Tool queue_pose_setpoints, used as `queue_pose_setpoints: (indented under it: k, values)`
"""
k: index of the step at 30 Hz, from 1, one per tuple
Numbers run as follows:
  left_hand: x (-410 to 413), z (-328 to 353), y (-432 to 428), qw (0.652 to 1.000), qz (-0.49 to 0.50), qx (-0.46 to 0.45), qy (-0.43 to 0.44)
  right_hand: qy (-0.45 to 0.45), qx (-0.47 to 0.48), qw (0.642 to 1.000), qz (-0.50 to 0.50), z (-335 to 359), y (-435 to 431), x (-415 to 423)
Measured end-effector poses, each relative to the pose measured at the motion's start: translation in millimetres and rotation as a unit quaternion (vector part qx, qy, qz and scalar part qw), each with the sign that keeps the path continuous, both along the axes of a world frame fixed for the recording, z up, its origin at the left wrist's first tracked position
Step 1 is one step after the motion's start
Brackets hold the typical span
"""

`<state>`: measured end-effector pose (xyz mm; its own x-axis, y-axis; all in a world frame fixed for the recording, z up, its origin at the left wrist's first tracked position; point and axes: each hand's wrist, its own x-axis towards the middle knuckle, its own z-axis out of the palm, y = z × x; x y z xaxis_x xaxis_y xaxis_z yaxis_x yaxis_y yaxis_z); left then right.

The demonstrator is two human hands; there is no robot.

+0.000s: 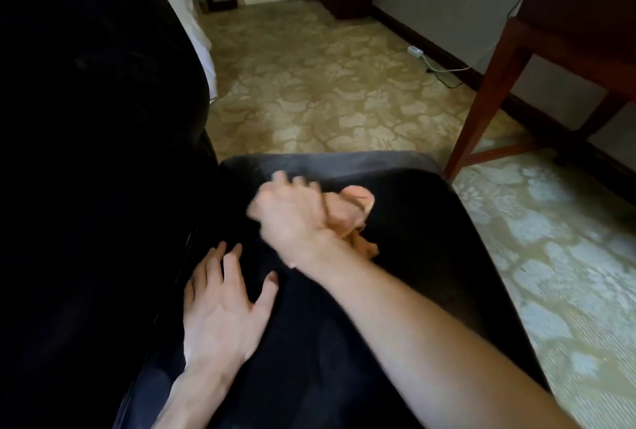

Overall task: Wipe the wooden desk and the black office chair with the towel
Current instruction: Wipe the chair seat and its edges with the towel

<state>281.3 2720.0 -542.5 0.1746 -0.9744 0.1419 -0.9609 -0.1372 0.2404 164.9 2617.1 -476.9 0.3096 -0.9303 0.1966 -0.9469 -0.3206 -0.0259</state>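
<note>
Towel (354, 205) looks soft and light; hold it bunched in the palm. Right hand (292, 218) grips it on chair seat (430, 229); left hand (220, 304) lies flat, spread.

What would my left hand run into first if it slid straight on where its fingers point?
Probably nothing: the left hand has bare seat ahead to its far edge, between the backrest and the right hand; depth is unclear.

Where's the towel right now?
Head view, centre: the towel is bunched in the right hand on the seat of the black office chair, beyond the left hand, which rests flat on it.
</note>
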Motion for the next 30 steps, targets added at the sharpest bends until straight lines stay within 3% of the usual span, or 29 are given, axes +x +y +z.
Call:
queue_pose_setpoints:
  k: [5,11,14,18,20,22,25,30]
  values:
    - [1.5,0.2,-1.6,1.0,-0.005,-0.007,0.009,0.022,0.047,0.984,-0.168,-9.2,-20.6,-158.5]
    - [1.7,4.3,-3.5,1.0,-0.017,0.001,0.019,-0.178,0.061,0.924,-0.332,-18.0,0.4,-255.9]
    - [-8.7,9.8,-12.6,0.998,-0.054,-0.007,0.006,-0.206,0.031,0.934,-0.29,-12.2,-3.1,-240.4]
    - [-78.7,24.6,-38.8,0.977,-0.209,-0.01,0.031,-0.165,0.026,0.97,-0.175,-4.2,-21.5,-193.9]
    - [-123.5,26.8,-51.3,0.969,-0.236,0.009,0.066,-0.107,0.023,0.979,-0.171,-11.1,-23.6,-187.2]
    - [-148.7,19.7,-60.9,0.966,-0.253,0.015,0.048,-0.113,0.007,0.972,-0.204,-19.4,-20.5,-203.3]
    - [-145.2,9.5,-65.0,0.966,-0.257,0.036,0.021,-0.201,0.012,0.943,-0.267,-34.1,-13.4,-246.0]
    - [-148.5,8.5,-62.3,0.966,-0.256,0.031,0.017,-0.385,0.072,0.851,-0.349,-47.9,-4.5,-289.2]
